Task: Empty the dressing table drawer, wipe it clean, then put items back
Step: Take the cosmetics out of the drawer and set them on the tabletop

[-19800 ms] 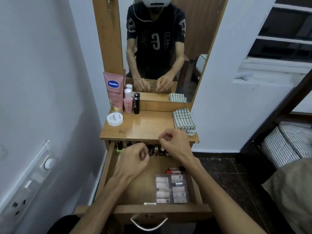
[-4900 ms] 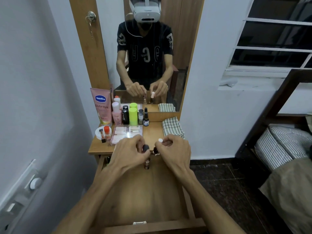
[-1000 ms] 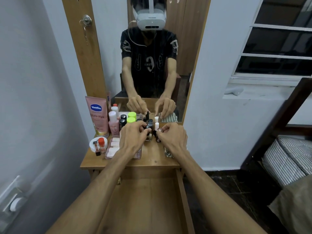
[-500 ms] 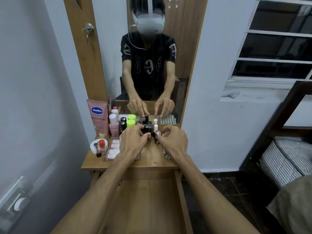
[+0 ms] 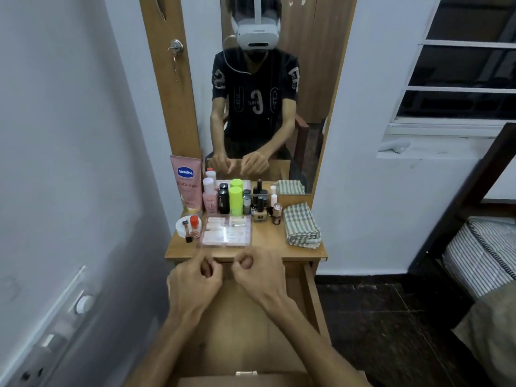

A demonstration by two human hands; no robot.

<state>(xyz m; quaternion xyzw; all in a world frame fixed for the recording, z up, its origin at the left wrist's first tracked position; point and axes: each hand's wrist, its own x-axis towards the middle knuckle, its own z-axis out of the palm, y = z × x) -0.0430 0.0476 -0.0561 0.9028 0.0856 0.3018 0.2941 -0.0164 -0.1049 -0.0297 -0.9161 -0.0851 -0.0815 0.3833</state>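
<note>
Head view has your left hand (image 5: 195, 283) and right hand (image 5: 261, 277) loosely curled, each grip holding nothing, above the bare drawer (image 5: 311, 297), its bottles and tray parked up on the surface (image 5: 268, 236) beside the checked cloth (image 5: 301, 223) so wiping can start.

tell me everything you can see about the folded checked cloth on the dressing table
The checked cloth is a soft woven fabric in a grey-green and white check, folded into a thick oblong pad with its layered edges showing at the near end. It lies flat at the right end of the wooden table top, its far end near the mirror, which reflects it. Nail polish bottles stand just to its left, apart from it. Neither hand touches it.
</note>
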